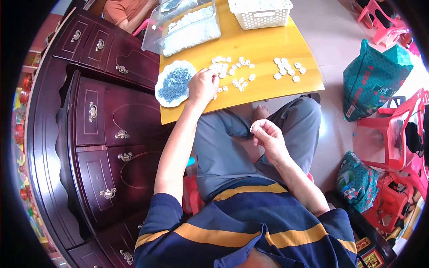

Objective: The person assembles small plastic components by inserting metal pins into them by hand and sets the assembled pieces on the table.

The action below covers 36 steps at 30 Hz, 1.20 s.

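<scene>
Pinching a small white piece (251,128) between thumb and fingertips, the right hand (267,136) hovers above the person's lap, fingers curled closed around it, well short of the counter (268,42). The left hand (203,85) reaches forward with the arm stretched out, resting at the near edge of the yellow counter, fingers bent downward and loosely closed; whether it grips anything cannot be told from this angle. It sits just beside a white scalloped plate (161,96) heaped with small blue-grey metal parts (174,82), which overhangs the counter's left corner. Right of the hand, a scatter of white plastic pieces (232,71) spreads across the yellow surface, and a second, smaller cluster of white pieces (288,69) lies apart toward the right edge. Farther back stand a clear plastic tub (187,24) filled with more pale pieces and a white latticed basket (261,13). The seated person wears grey trousers (223,152) and a navy shirt with yellow stripes (250,223). A dark red wooden cabinet (103,116) with brass handles runs along the left. On the tiled floor to the right are a green patterned bag (371,80) and red plastic stools (395,129). Another person in an orange top (127,11) sits beyond the counter's far corner.
</scene>
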Tool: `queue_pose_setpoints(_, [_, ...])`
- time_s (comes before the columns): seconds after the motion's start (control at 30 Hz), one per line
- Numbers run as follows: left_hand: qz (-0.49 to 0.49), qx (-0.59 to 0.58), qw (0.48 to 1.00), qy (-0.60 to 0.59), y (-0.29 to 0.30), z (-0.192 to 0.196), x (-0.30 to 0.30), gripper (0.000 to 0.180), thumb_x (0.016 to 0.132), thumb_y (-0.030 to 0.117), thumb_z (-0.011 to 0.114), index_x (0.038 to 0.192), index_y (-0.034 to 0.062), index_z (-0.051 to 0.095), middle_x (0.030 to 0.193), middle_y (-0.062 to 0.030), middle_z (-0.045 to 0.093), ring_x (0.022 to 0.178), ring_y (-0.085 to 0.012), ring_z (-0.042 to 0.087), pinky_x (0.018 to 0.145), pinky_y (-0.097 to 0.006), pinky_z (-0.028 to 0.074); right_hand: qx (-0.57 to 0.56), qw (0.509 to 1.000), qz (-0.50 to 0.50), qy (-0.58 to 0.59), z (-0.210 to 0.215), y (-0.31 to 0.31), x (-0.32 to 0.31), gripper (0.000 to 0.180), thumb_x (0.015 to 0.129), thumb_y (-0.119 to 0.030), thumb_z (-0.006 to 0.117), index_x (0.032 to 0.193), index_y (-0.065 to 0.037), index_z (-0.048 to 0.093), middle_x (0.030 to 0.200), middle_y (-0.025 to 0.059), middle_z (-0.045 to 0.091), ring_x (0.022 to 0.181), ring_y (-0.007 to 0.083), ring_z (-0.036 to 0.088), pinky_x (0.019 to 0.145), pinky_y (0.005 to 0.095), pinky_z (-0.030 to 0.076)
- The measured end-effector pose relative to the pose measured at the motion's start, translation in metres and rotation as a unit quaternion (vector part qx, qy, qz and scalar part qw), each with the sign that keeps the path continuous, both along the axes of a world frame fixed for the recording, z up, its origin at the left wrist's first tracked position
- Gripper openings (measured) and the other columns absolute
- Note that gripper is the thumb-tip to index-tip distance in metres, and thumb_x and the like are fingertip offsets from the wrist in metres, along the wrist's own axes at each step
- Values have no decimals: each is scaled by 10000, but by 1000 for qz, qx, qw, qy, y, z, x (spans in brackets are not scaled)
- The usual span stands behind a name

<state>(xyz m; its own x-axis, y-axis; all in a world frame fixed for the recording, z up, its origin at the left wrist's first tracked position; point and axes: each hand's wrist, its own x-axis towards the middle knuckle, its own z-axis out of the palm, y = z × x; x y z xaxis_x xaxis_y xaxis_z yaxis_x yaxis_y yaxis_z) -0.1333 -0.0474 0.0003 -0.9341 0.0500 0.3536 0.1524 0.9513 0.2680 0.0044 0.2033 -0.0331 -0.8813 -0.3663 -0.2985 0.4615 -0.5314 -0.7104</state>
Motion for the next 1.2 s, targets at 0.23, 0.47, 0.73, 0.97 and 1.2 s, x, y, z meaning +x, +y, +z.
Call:
queue_pose_setpoints(0.23, [-4,-16,999,-45,4,7,-16,72,827,177,703,838,105,706,818,-110,691,772,-319,692,674,-437,549,3,1000,0,-19,7,-2,1,62,996,-106,645,963,-53,643,756,-29,605,611,38,522,581,185,439])
queue_pose_setpoints(0.47, [-19,-116,990,-71,3,4,-26,63,832,152,675,857,94,667,847,-126,692,788,-340,688,682,-455,548,-5,1000,3,-12,7,-4,2,62,996,-106,645,966,-53,639,737,-30,595,602,40,520,567,185,431])
queue_pose_setpoints(0.73, [-52,16,998,-19,17,30,28,87,880,153,656,879,86,599,812,-110,676,727,-319,685,636,-438,542,6,1000,17,-7,7,-3,0,75,1004,-113,633,961,-52,628,753,-27,584,615,46,524,574,190,432])
queue_pose_setpoints(0.97, [-135,89,986,-39,59,37,82,68,855,109,665,821,110,607,724,-93,602,658,-306,654,574,-415,529,25,999,19,-18,10,-2,0,82,1006,-118,627,958,-52,625,790,-12,618,640,46,543,603,189,453])
queue_pose_setpoints(1.2, [-234,10,972,-32,70,31,133,96,832,74,683,832,83,587,769,-68,577,626,-269,644,544,-382,526,75,995,61,39,-2,0,2,93,990,-106,649,1021,-19,660,835,5,670,665,43,563,597,194,468])
